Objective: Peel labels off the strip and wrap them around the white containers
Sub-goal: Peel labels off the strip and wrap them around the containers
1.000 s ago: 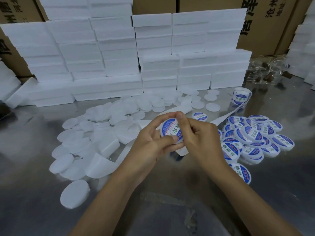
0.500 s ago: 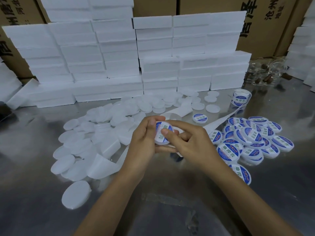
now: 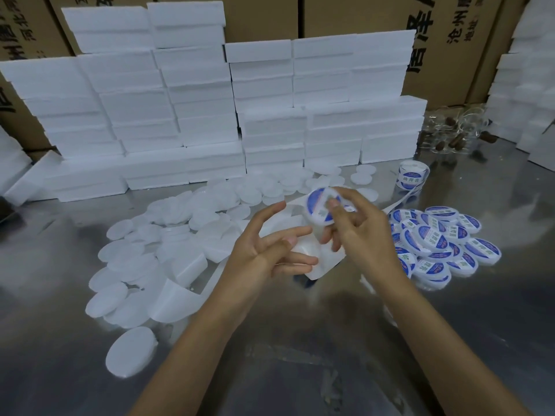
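Note:
My right hand (image 3: 365, 235) holds a round white container with a blue label (image 3: 319, 210) above the table, fingers curled round its edge and one fingertip on the label face. Just to its left, my left hand (image 3: 270, 250) is open with fingers spread and holds nothing. The white backing strip (image 3: 312, 265) lies on the table under both hands and runs right toward a label roll (image 3: 410, 175). Several unlabelled white containers (image 3: 135, 265) are scattered on the left. A pile of several labelled containers (image 3: 444, 241) lies on the right.
Stacks of white foam boxes (image 3: 210, 115) line the back of the metal table (image 3: 300, 355), with brown cartons (image 3: 450, 40) behind them. A clear bag with brown items (image 3: 453, 130) sits at the back right. More white boxes (image 3: 525, 100) stand at the far right.
My left hand has let go of the labelled container and opened. My right hand has lifted the container up and to the right.

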The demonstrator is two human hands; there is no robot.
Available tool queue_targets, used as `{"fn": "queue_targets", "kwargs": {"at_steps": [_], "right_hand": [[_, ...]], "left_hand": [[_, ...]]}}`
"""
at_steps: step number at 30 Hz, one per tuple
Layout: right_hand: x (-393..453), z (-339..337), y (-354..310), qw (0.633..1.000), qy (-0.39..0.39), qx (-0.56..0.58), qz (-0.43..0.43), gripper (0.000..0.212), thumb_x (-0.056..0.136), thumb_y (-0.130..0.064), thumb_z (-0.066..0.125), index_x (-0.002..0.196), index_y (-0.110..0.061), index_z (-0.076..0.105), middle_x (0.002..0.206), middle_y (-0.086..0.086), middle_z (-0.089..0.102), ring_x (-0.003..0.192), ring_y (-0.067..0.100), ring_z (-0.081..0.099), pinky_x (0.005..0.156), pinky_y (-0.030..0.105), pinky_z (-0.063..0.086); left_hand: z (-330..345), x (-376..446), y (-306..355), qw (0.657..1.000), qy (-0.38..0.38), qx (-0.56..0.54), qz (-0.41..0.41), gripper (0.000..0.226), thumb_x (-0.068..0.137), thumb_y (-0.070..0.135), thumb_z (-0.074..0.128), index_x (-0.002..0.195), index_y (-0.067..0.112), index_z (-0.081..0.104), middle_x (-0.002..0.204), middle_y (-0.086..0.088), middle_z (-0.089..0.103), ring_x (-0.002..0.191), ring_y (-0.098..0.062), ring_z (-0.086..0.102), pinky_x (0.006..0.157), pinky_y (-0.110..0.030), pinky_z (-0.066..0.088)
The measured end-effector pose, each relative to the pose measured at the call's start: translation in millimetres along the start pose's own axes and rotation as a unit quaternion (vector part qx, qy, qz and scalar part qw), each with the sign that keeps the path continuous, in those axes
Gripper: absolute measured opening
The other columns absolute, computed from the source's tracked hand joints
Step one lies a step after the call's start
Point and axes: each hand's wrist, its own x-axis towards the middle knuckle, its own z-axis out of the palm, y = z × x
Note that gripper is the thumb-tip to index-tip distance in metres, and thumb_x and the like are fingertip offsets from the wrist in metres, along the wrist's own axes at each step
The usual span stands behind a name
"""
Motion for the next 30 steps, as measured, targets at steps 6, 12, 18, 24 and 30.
{"fn": "queue_targets", "kwargs": {"at_steps": [6, 12, 18, 24, 30], "right_hand": [[30, -78, 36, 0.940, 0.216, -0.254, 0.072, 0.025, 0.099, -0.041, 0.050, 0.112, -0.027, 0.065, 0.081, 0.006, 0.072, 0.082, 0.029, 0.066, 0.071, 0.036, 0.046], [31, -118, 57, 0.872, 0.278, -0.369, 0.164, 0.027, 0.090, -0.025, 0.058, 0.110, -0.016, 0.073, 0.104, 0.020, 0.070, 0.093, 0.040, 0.061, 0.075, 0.036, 0.040], [32, -115, 54, 0.871, 0.293, -0.372, 0.133, 0.024, 0.091, -0.023, 0.058, 0.108, -0.019, 0.073, 0.102, 0.016, 0.071, 0.094, 0.038, 0.062, 0.074, 0.035, 0.039], [26, -67, 38, 0.911, 0.204, -0.359, 0.008, 0.021, 0.095, -0.022, 0.053, 0.110, -0.020, 0.068, 0.093, 0.006, 0.073, 0.084, 0.029, 0.065, 0.070, 0.033, 0.044], [45, 14, 37, 0.935, -0.008, -0.342, -0.098, 0.018, 0.092, -0.020, 0.057, 0.105, -0.019, 0.070, 0.101, -0.004, 0.069, 0.098, 0.018, 0.059, 0.078, 0.031, 0.047]], "left_hand": [[-6, 2, -1, 0.998, 0.055, 0.005, -0.014, 0.036, 0.100, 0.005, 0.054, 0.130, 0.027, 0.056, 0.109, -0.007, 0.076, 0.082, -0.035, 0.075, 0.069, -0.031, 0.061], [-8, 4, -3, 0.997, 0.076, 0.022, -0.027, 0.028, 0.099, 0.010, 0.058, 0.123, 0.024, 0.060, 0.105, -0.009, 0.077, 0.074, -0.032, 0.074, 0.064, -0.031, 0.061], [-13, 6, -7, 0.992, 0.114, 0.023, -0.045, 0.028, 0.097, 0.003, 0.053, 0.118, 0.018, 0.063, 0.099, -0.012, 0.077, 0.071, -0.031, 0.073, 0.067, -0.036, 0.063], [-23, 12, -19, 0.981, 0.177, 0.036, -0.064, 0.027, 0.097, 0.001, 0.050, 0.110, 0.017, 0.068, 0.091, -0.010, 0.078, 0.068, -0.028, 0.074, 0.059, -0.031, 0.061], [-38, 23, -33, 0.974, 0.219, 0.011, -0.056, 0.023, 0.096, 0.004, 0.051, 0.103, 0.012, 0.071, 0.088, -0.016, 0.075, 0.066, -0.026, 0.070, 0.058, -0.031, 0.058]]}}
